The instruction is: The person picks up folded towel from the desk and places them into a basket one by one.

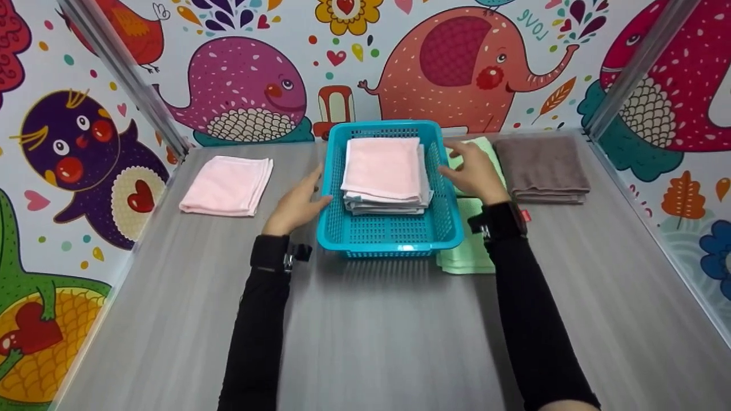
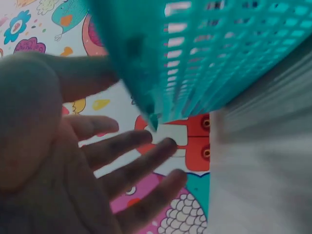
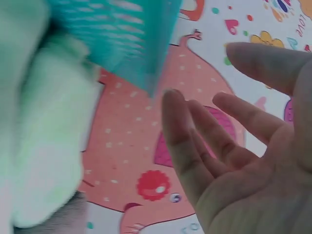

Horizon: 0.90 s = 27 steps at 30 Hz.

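A teal plastic basket [image 1: 390, 233] stands in the middle of the grey table and holds a stack of folded towels with a pink towel [image 1: 384, 168] on top. My left hand [image 1: 298, 201] is open beside the basket's left wall, its thumb close to the rim. My right hand [image 1: 473, 170] is open just off the basket's right wall, above a light green towel [image 1: 469, 254]. In the left wrist view the fingers [image 2: 131, 168] are spread and hold nothing, with the basket wall [image 2: 214, 53] beside them. The right wrist view shows relaxed fingers [image 3: 195, 146] near the basket [image 3: 117, 34] and green towel [image 3: 46, 141].
A folded pink towel [image 1: 227, 186] lies at the left of the table. A folded brown towel [image 1: 542, 169] lies at the back right. Cartoon-animal walls with metal corner posts [image 1: 128, 85] close the table on three sides. The grey tabletop [image 1: 377, 337] stretches toward me.
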Available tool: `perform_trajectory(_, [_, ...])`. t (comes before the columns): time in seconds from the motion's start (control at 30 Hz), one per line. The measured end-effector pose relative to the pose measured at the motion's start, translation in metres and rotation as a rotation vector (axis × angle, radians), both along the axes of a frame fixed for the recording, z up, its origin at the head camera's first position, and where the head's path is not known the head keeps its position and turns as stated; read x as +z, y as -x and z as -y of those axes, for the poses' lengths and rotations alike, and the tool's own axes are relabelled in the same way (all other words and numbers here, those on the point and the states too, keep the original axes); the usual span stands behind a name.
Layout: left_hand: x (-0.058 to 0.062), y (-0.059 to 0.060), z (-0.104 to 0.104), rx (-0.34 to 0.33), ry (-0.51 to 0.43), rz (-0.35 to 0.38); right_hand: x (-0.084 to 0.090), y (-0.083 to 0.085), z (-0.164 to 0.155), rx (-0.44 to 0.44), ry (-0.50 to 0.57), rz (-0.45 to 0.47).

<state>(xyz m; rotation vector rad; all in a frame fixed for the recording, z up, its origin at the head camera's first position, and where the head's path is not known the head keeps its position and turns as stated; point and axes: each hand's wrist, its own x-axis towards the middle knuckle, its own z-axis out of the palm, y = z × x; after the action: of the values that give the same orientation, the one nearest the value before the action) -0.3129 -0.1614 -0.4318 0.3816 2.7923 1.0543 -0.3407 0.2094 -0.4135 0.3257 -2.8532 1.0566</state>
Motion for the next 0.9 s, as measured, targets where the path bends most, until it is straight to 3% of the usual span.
perform_trajectory(0.17, [-0.013, -0.006, -0.011, 0.039, 0.013, -0.046, -0.029, -0.007, -0.002, -0.038, 0.024, 0.021])
perform_trajectory(0.3, [-0.020, -0.007, -0.019, 0.065, 0.017, -0.059, -0.045, -0.009, 0.001, -0.081, 0.123, 0.053])
perform_trajectory(0.43, [-0.022, -0.007, -0.020, 0.077, -0.004, -0.047, -0.051, -0.008, 0.006, -0.125, 0.238, 0.048])
perform_trajectory(0.57, [-0.020, -0.005, -0.015, 0.063, 0.012, -0.060, -0.051, -0.008, 0.012, -0.140, 0.275, 0.045])
perform_trajectory(0.7, [-0.019, 0.006, 0.005, 0.047, -0.045, -0.076, -0.049, -0.006, 0.012, -0.137, 0.278, 0.040])
perform_trajectory(0.77, [-0.021, 0.015, 0.023, 0.073, -0.065, -0.085, -0.048, -0.004, 0.011, -0.135, 0.281, 0.042])
perform_trajectory(0.83, [-0.025, 0.022, 0.047, 0.139, -0.029, -0.113, -0.049, -0.004, 0.011, -0.135, 0.284, 0.046])
perform_trajectory(0.9, [-0.029, 0.030, 0.074, 0.244, 0.090, -0.137, -0.049, -0.005, 0.011, -0.137, 0.287, 0.050])
